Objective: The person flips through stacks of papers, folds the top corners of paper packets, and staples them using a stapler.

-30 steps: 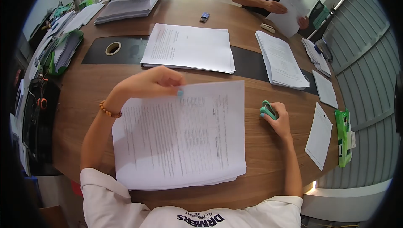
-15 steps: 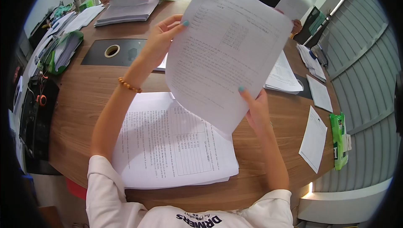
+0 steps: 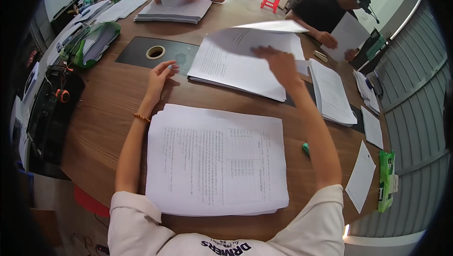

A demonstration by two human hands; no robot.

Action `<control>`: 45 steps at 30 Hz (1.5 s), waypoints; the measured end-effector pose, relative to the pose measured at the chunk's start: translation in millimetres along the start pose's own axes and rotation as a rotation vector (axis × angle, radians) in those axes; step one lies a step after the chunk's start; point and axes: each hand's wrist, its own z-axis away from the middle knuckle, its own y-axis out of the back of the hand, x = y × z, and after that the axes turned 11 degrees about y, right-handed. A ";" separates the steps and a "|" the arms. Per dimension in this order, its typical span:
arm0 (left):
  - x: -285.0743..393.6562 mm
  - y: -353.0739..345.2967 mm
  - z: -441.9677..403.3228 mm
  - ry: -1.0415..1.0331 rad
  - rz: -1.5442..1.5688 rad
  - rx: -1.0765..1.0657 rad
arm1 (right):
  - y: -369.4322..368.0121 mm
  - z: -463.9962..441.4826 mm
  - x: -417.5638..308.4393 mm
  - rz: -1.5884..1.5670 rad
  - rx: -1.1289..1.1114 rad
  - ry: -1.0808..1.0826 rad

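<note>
My left hand [image 3: 163,75] hovers over the table at the near left corner of the farther paper stack [image 3: 240,69], fingers apart and holding nothing. Stretched out over that stack is my right hand [image 3: 281,65], its fingers extended and blurred by motion against a loose sheet [image 3: 236,36]. This sheet curls upward at its far edge, above the rest of the pile. Between my forearms lies another stack of printed pages [image 3: 214,161], with a bordered table on the top page. Its edges are slightly uneven.
A tape roll [image 3: 155,52] sits on a dark panel at left. More papers [image 3: 330,93], a single sheet [image 3: 361,176] and a green packet [image 3: 386,180] lie at right. Two people across the table hold papers. A small green object [image 3: 306,149] lies near my right forearm.
The sheet that both hands held up has moved forward onto the farther stack. My left hand has let go and lowered; my right hand has reached forward. The view has shifted.
</note>
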 end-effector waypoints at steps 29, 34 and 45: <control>0.3 -26.1 12.0 -0.387 -0.988 -0.073 | -63.8 46.0 -38.1 -0.242 -0.009 0.081; -0.7 -22.2 8.2 -0.392 -0.981 -0.104 | -33.2 38.8 -30.9 -0.646 -0.243 -0.106; 120.4 -86.6 38.7 -0.048 -0.877 -0.292 | 131.6 143.1 -72.2 -0.998 -0.075 -1.050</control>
